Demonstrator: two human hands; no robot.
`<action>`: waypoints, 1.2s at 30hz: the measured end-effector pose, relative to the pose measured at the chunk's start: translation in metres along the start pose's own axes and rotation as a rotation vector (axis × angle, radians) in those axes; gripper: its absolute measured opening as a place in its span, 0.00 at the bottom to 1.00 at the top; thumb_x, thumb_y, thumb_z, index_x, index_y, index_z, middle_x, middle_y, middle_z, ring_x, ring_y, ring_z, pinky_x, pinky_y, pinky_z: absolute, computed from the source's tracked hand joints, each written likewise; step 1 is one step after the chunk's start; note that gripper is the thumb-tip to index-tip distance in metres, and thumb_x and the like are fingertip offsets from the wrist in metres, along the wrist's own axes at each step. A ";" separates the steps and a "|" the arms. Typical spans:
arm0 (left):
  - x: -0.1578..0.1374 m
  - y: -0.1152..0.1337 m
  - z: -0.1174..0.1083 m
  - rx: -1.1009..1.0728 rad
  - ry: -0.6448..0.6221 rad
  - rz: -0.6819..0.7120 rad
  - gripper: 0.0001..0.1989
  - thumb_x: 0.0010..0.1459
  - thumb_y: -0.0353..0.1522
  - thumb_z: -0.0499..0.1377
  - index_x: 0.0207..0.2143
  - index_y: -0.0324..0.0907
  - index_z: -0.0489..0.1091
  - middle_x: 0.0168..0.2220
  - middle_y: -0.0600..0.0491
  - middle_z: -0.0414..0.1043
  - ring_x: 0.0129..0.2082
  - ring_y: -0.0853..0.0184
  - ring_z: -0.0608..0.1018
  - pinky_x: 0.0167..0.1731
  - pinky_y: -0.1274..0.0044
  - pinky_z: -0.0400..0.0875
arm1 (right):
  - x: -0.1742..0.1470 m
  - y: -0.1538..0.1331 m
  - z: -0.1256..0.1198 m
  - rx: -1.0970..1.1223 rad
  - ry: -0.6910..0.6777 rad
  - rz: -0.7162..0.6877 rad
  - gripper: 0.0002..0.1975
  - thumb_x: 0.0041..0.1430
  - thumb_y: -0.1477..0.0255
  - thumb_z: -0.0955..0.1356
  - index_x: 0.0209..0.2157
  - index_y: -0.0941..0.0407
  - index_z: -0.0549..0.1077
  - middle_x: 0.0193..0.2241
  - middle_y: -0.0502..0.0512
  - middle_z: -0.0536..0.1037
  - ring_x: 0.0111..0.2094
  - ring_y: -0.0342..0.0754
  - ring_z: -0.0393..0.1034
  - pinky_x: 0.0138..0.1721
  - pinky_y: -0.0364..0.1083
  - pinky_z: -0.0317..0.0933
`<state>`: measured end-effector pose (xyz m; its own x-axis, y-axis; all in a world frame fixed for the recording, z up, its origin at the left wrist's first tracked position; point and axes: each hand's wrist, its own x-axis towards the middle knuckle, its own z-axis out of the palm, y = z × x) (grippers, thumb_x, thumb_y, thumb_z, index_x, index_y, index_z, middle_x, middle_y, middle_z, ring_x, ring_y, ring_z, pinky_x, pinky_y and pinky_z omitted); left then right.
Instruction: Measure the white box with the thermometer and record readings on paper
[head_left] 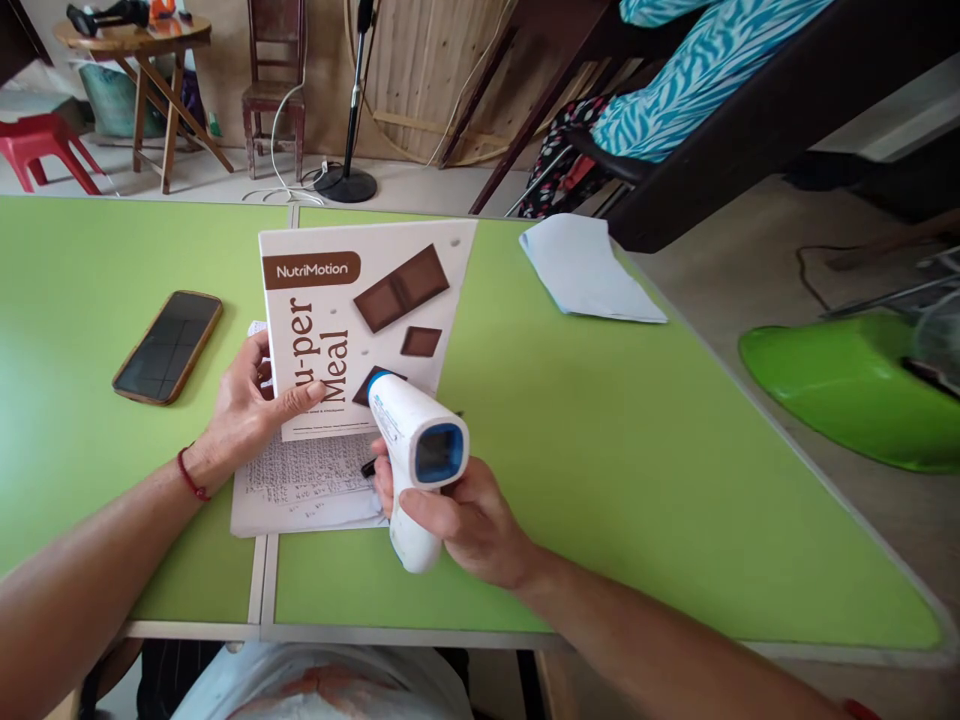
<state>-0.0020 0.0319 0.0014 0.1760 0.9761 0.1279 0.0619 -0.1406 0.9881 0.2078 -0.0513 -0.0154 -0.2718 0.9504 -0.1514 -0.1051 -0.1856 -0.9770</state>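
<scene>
My left hand [251, 405] is closed around the lower left edge of a flat white NutriMotion box [397, 285], its thumb on the front. Brown printed lettering and pictures of chocolate pieces cover that face. In my right hand [472, 520] is a white and blue infrared thermometer [409, 425], gripped by its handle. Its dark screen faces me, and its blue-rimmed nose overlaps the box's lower right part. Beneath the box lie handwritten papers [315, 490]. A black pen end [368, 468] shows beside my right fingers; the rest is hidden.
A phone [166, 347] lies left of my left hand on the green table [600, 480]. Folded white paper [589, 265] rests near the far edge. Beyond are a red stool [45, 145], a round wooden table [131, 38], a black stand [346, 183] and a person's patterned blue clothing [690, 80].
</scene>
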 end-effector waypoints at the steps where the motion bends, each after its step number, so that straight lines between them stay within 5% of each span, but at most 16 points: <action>1: 0.000 0.000 0.000 -0.001 -0.002 0.000 0.29 0.46 0.43 0.71 0.47 0.44 0.67 0.43 0.49 0.75 0.42 0.55 0.77 0.39 0.64 0.76 | 0.001 -0.001 0.000 0.000 0.004 0.010 0.14 0.49 0.60 0.71 0.31 0.54 0.68 0.24 0.50 0.67 0.26 0.45 0.61 0.29 0.48 0.61; 36: 0.000 0.002 0.000 -0.014 -0.001 0.054 0.26 0.46 0.42 0.72 0.45 0.43 0.69 0.43 0.48 0.76 0.41 0.55 0.79 0.38 0.64 0.78 | 0.002 -0.005 -0.001 -0.069 -0.005 -0.025 0.13 0.48 0.61 0.71 0.30 0.55 0.69 0.23 0.50 0.70 0.25 0.46 0.65 0.28 0.48 0.62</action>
<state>-0.0017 0.0320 0.0038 0.1795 0.9669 0.1811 0.0381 -0.1908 0.9809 0.2086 -0.0486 -0.0109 -0.2745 0.9533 -0.1264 -0.0460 -0.1443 -0.9885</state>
